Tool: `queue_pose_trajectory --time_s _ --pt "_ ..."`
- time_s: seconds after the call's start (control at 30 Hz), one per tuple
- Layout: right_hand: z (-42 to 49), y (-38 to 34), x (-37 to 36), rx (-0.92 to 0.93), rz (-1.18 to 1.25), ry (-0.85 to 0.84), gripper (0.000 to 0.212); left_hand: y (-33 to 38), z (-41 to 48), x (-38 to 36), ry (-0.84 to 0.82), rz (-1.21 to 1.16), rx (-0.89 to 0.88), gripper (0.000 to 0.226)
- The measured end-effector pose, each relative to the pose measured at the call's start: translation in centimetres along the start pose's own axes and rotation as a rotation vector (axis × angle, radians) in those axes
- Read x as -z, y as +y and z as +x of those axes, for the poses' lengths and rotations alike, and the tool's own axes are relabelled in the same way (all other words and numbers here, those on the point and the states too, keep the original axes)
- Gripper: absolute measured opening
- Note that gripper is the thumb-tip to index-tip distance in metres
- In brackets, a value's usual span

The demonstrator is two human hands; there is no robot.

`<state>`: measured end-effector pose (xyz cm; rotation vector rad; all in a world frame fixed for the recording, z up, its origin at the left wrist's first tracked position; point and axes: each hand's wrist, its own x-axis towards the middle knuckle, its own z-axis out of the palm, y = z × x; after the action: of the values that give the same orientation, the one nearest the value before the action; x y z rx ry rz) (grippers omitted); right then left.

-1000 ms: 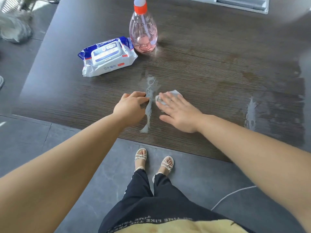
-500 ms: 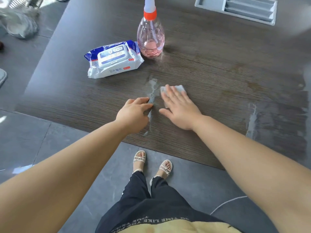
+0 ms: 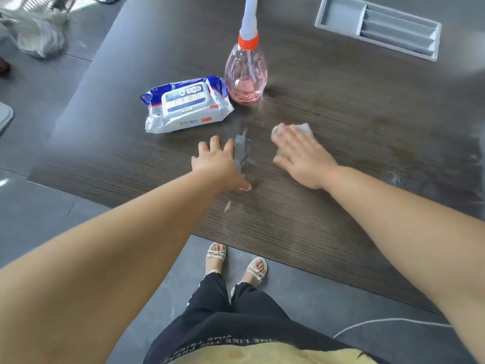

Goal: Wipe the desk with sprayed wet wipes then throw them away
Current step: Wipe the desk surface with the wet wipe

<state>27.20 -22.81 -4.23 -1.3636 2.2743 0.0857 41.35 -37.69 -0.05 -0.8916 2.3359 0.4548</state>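
Note:
A pale wet wipe lies on the dark wood desk, pressed flat under the straight fingers of my right hand; only its far edge shows past my fingertips. My left hand rests flat on the desk with fingers spread, just left of a streak of wet film. A blue and white pack of wet wipes lies beyond my left hand. Next to the pack stands a pink spray bottle with an orange collar.
A grey recessed cable tray sits in the desk at the far right. More wet patches shine near the desk's right edge. A clear plastic bag lies on the floor at far left. My sandalled feet stand below the desk's near edge.
My right hand has slid the wipe away to the right, off the wet streak. My left hand has opened out flat, fingers spreading. The view moved closer to the desk.

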Motion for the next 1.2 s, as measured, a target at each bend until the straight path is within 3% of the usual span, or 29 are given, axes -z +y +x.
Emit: queue_pose_trajectory --time_s 0.1,0.17,0.23,0.3,0.4,0.47,0.57,0.63,0.7,0.83,0.9,1.1,1.2 --pt "3.2 1.6 1.1 -0.306 0.121 0.058 0.062 1.0 0.2 -0.1 -0.012 0.033 0.031 0.12" --pt "5.1 -0.1 1.4 -0.407 0.142 0.074 0.063 1.6 0.3 0.1 -0.035 0.034 0.067 0.116" --pt "5.3 -2.1 1.1 -0.319 0.123 0.077 0.065 2.0 0.5 0.2 -0.052 0.04 0.086 0.116" --pt "3.9 -2.9 0.2 -0.109 0.082 0.068 0.066 1.9 0.6 0.2 -0.054 0.055 0.082 0.116" --pt "1.0 0.1 -0.2 0.152 -0.016 0.036 0.073 1.8 0.9 0.1 -0.053 0.063 0.066 0.115" --pt "1.4 3.2 0.5 0.096 -0.044 0.057 0.08 2.0 0.9 0.2 -0.056 0.062 0.06 0.114" --pt "4.6 4.7 2.0 -0.241 0.035 0.083 0.064 2.1 0.9 0.3 -0.056 0.047 0.06 0.112" --pt "6.6 2.6 2.6 -0.369 0.08 0.093 0.063 2.1 0.9 0.3 -0.055 0.052 0.058 0.111" --pt "6.9 0.0 2.1 -0.259 0.043 0.093 0.064 1.9 0.9 0.2 -0.048 0.046 0.059 0.111" --pt "2.2 -1.3 0.3 0.163 -0.022 0.037 0.068 1.8 0.8 0.1 -0.031 0.046 0.051 0.112" --pt "1.3 0.7 0.4 0.124 -0.036 0.037 0.066 1.7 0.9 0.1 -0.031 0.037 0.048 0.111" --pt "7.6 2.4 3.5 -0.284 0.059 0.066 0.061 1.7 0.8 0.0 -0.027 0.02 0.038 0.109" --pt "8.1 -0.4 3.4 -0.196 0.047 0.048 0.062 1.6 0.9 -0.1 -0.022 0.016 0.039 0.109"
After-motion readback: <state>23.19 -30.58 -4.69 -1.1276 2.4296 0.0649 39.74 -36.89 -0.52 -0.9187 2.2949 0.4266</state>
